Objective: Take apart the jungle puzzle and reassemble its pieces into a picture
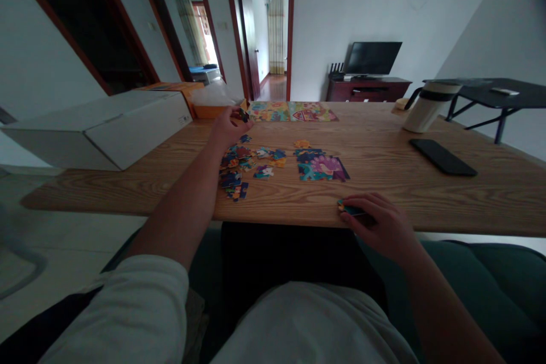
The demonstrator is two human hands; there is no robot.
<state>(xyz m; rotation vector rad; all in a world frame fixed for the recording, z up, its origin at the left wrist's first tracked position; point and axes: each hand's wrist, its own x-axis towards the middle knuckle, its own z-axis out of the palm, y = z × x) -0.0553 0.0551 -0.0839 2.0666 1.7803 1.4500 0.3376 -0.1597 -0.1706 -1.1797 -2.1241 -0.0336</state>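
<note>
Probably sorting jigsaw pieces (243, 152), pinching 1 in left hand (227, 127), 1+ in right hand (380, 219); gotta test against assembled section (324, 167) next.

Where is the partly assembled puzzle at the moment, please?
In the head view, the partly assembled puzzle lies right of centre on the wooden table, just right of the loose pieces and beyond the right hand.
</note>
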